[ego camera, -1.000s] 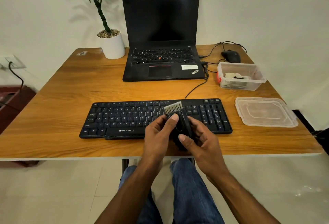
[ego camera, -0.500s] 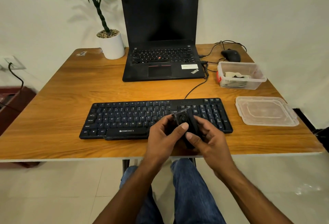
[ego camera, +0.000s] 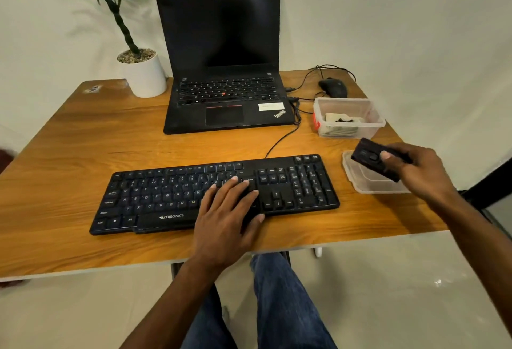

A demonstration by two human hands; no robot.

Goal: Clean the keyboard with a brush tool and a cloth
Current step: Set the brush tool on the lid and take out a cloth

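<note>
Head view: I see the right hand (ego camera: 418, 167) has carried the brush (ego camera: 372, 159) away right, bristles no longer showing, gripping it above the lid (ego camera: 368, 182); the left hand (ego camera: 227, 210) has let go and lies flat on the keyboard (ego camera: 166, 196); brushing looks finished, so the cloth (ego camera: 342, 121) in the far box (ego camera: 372, 110) comes next.

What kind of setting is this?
Likely a home or small office desk: an open black laptop and wired black keyboard on a wooden table, plus a white potted plant against a plain wall.
</note>
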